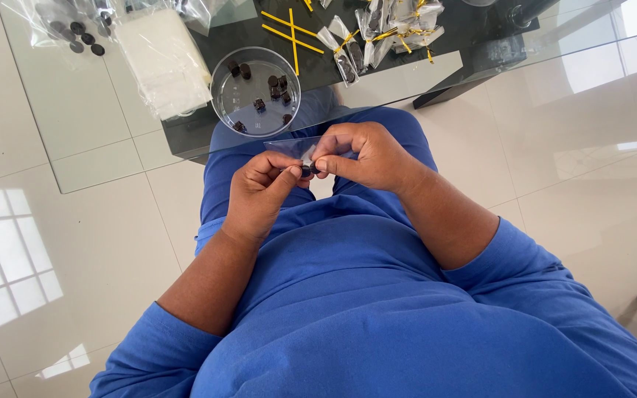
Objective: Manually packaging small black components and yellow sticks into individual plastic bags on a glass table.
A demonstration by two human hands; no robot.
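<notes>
Fingers of both hands pinched tight at one spot: left hand [259,193] and right hand [363,156] meet on a small dark round piece [306,170] at the mouth of a clear plastic bag [296,147], held over the lap just off the glass table [90,140] edge. Ahead on the table: round clear dish [256,92] with more dark pieces, gold twist ties [289,33], filled tied bags [385,29].

Left hand [263,193], right hand [363,156] meeting; fingertips pinched; grip closed
</notes>
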